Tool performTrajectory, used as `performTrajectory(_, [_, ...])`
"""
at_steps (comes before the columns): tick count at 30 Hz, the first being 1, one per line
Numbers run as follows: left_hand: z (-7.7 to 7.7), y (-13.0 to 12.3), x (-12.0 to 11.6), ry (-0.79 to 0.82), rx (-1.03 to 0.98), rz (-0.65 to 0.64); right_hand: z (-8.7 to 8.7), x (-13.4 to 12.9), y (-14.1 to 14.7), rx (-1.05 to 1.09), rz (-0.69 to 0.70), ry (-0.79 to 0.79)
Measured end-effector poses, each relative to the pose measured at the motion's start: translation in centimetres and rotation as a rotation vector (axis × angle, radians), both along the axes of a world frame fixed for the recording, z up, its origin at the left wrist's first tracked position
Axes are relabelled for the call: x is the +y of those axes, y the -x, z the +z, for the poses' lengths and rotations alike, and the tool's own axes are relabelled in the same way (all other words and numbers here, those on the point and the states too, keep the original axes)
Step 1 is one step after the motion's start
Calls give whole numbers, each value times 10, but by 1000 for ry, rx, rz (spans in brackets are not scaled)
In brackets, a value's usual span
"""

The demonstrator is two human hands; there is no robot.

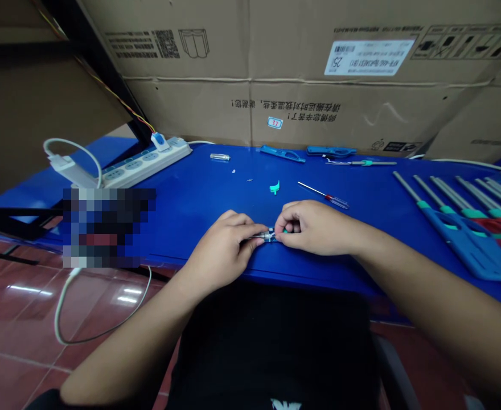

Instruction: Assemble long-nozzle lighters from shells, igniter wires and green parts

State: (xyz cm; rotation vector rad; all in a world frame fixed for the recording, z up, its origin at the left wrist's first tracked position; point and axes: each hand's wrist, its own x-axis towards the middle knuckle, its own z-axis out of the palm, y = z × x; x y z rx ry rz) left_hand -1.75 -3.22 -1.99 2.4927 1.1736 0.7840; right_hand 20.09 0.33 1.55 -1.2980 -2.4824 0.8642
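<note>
Near the front edge of the blue table, a partly assembled long-neck lighter [269, 236] lies between my hands, with metal, white and blue parts showing. My left hand [229, 242] grips its left end between thumb and forefinger. At the other end, my right hand [310, 228] is closed in a pinch, and a bit of green shows by its fingertips. Most of the lighter is hidden by my fingers. A green trigger piece [275, 187] lies just beyond them. To its right rests a screwdriver [325, 196] with a clear and red handle.
Blue handle shells [282, 153] and a metal tube with wires [368, 163] lie at the back, with a clear fuel tank [220, 156] farther left. Several blue lighters [468, 239] are piled at right. A power strip [143, 162] stands left; cardboard [216, 108] rises behind.
</note>
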Motion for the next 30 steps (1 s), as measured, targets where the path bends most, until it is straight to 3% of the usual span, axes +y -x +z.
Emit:
performTrajectory(22, [0, -8, -5, -39, -10, 33, 3, 2, -1, 1, -46, 98])
performTrajectory(30, [-1, -5, -4, -19, -40, 45, 4, 5, -5, -43, -35, 65])
